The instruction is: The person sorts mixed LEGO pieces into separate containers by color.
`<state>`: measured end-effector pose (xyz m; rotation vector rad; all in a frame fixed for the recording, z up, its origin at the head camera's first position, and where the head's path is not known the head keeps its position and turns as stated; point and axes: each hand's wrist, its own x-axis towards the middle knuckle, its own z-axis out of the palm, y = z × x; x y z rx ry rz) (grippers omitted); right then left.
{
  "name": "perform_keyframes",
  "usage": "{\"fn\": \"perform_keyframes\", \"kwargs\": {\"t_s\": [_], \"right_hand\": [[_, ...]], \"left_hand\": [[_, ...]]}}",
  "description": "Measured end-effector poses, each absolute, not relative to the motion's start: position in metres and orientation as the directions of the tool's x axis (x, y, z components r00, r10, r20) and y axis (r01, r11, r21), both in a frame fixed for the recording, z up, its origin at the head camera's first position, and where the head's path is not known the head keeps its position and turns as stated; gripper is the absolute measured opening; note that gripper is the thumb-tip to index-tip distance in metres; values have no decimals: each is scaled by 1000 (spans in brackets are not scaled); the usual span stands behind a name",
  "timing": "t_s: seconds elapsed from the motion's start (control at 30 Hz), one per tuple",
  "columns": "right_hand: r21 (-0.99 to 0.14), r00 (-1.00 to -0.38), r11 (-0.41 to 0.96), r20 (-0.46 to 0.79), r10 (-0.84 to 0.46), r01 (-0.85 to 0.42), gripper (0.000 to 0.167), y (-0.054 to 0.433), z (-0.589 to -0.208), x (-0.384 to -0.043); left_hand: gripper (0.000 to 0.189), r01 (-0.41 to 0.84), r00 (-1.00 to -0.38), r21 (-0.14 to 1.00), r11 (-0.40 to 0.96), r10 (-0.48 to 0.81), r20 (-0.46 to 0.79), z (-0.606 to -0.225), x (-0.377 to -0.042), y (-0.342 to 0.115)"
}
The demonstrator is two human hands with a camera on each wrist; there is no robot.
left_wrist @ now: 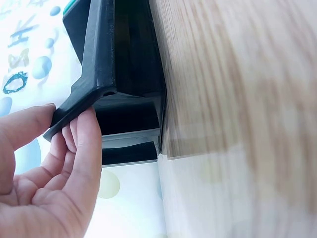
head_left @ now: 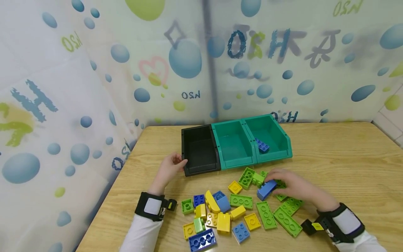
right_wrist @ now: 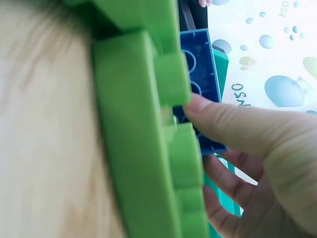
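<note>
Left hand (head_left: 170,167) pinches the black bin (head_left: 202,154); right of it, right hand (head_left: 291,183) pinches a blue brick (head_left: 266,190). A slack grip (or bumped green brick (right_wrist: 131,124)) could drop it.

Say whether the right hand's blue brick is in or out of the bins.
Out: the right hand holds the blue brick in front of the bins.

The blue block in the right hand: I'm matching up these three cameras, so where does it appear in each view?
Head: the blue block is below and right of centre, held in the right hand.
Left wrist: not in it; the left hand grips the black bin there.
Right wrist: right of centre, partly hidden behind a green block.
Shared landmark: the bubble-printed sheet in the background.
</note>
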<state>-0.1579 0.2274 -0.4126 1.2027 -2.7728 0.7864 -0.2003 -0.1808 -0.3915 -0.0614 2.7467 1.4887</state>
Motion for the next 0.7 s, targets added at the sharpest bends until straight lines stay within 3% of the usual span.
{"fn": "perform_keyframes", "kwargs": {"t_s": [0.27,0.7], "right_hand": [[-440,-700,565,256,-667,-698,29,225,-415,-158],[-538,-769,597,165,-618,-595,25,225,-409,-155]], "left_hand": [[16,18,-1000,843,538,-6,25,-389,-195,-180],[16,-31,-999,831,556,-24,-21,-391,-198,-180]]}}
